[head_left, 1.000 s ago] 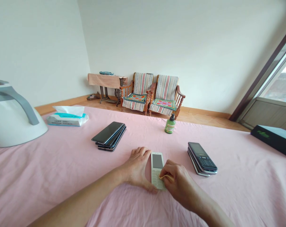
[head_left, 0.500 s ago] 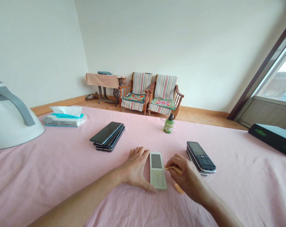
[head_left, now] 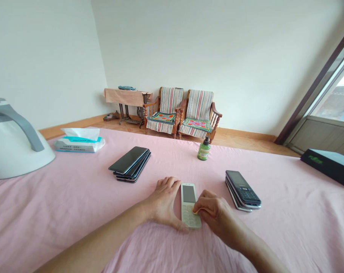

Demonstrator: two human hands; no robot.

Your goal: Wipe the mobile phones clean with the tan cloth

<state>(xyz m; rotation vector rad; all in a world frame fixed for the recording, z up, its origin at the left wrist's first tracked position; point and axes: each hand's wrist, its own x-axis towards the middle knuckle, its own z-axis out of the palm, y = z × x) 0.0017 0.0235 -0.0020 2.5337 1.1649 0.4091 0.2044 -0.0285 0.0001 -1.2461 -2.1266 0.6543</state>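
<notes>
A white keypad phone (head_left: 188, 195) lies face up on the pink cloth, its screen towards the far side. My left hand (head_left: 164, 204) steadies it from the left, fingertips by the top corner and thumb at the bottom edge. My right hand (head_left: 214, 208) is closed on a thin yellowish cloth (head_left: 199, 210), mostly hidden in the fingers. That cloth touches the right side of the phone's keypad. Right of my right hand is a stack of keypad phones (head_left: 242, 187), a dark one on top. Farther left lies a fanned stack of black smartphones (head_left: 130, 163).
A green spray bottle (head_left: 204, 149) stands beyond the phone. At left are a white kettle (head_left: 15, 148) with a grey handle and a tissue pack (head_left: 78, 143). A black box (head_left: 325, 163) sits at the right edge. Two wooden chairs (head_left: 196, 113) stand by the wall.
My right hand has moved slightly left and down, bringing the yellowish cloth from beside the phone onto its keypad. My left hand and the phone keep their places.
</notes>
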